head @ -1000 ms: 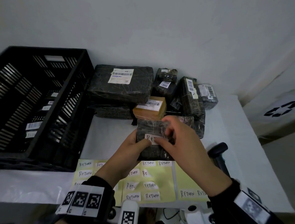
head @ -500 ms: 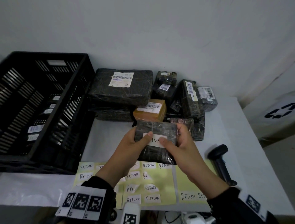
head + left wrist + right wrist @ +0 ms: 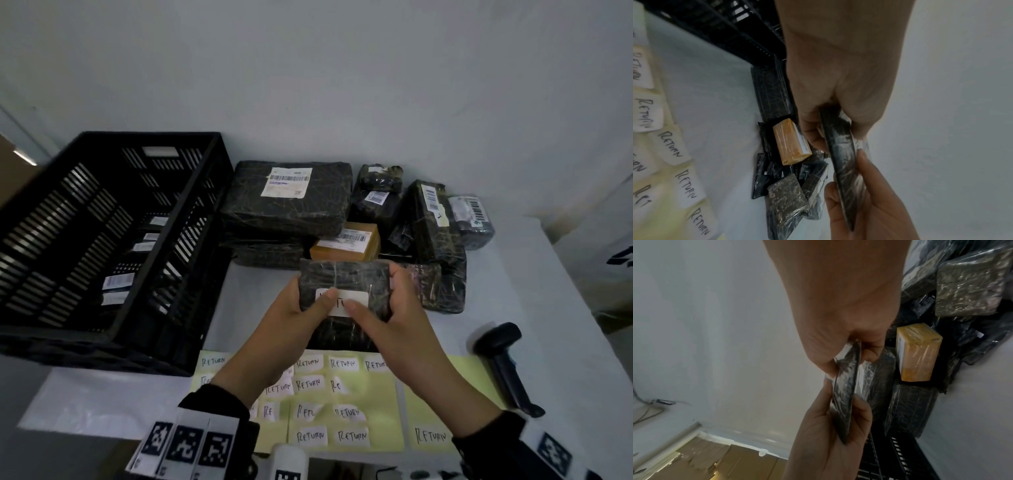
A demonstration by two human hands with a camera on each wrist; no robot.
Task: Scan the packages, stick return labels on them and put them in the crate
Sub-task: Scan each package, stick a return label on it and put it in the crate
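A flat black wrapped package is held above the table, with a white RETURN label on its near face. My left hand grips its left edge, thumb on the label. My right hand grips its right edge, thumb on the label too. In the left wrist view the package shows edge-on between thumb and fingers; the right wrist view shows the same package. The black crate stands at the left with labelled packages inside. Yellow sheets of RETURN labels lie below my hands.
A heap of black packages and a brown box lies at the back of the white table. A black barcode scanner lies at the right. The wall is close behind.
My right hand has shifted from pressing the label on top to gripping the package's right edge with its thumb on the label. The package has risen slightly and tilted toward me.
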